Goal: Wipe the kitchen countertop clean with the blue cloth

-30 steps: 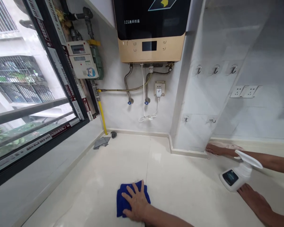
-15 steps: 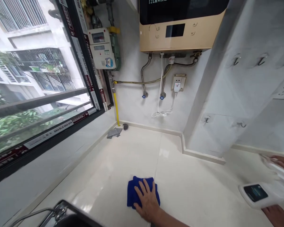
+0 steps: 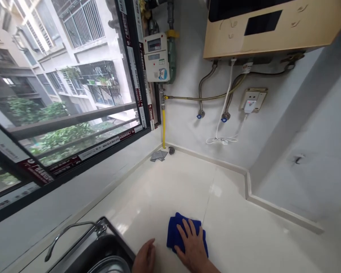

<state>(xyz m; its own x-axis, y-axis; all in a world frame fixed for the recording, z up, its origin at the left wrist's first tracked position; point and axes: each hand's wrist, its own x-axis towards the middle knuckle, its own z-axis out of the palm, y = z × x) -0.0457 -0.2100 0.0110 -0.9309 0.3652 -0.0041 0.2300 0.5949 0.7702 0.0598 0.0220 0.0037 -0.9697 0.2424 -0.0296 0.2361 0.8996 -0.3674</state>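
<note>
My right hand [image 3: 191, 242] lies palm down on a folded blue cloth [image 3: 174, 233], with its fingers spread. The cloth rests flat on the glossy cream countertop [image 3: 159, 185]. To its left, my left hand [image 3: 144, 258] sits low in the view beside the sink's edge, with loosely bent fingers and nothing visible in it. Part of that hand is cut off by the bottom of the picture. The dark sink [image 3: 108, 246] has a metal rim and a thin curved faucet [image 3: 69, 227].
Grey scraps [image 3: 159, 155] and a dark scouring ball [image 3: 171, 150] lie in the far corner by a yellow pipe [image 3: 163, 129]. A water heater [image 3: 267, 28] hangs above with hoses and a plugged-in cord [image 3: 224, 140]. A gas meter [image 3: 157, 57] is beside the window [image 3: 82, 87].
My head has turned left, so the scene shifts right. My left hand has come into view near the sink. Another person's hands and a white bottle have left the view. My right hand stays on the cloth.
</note>
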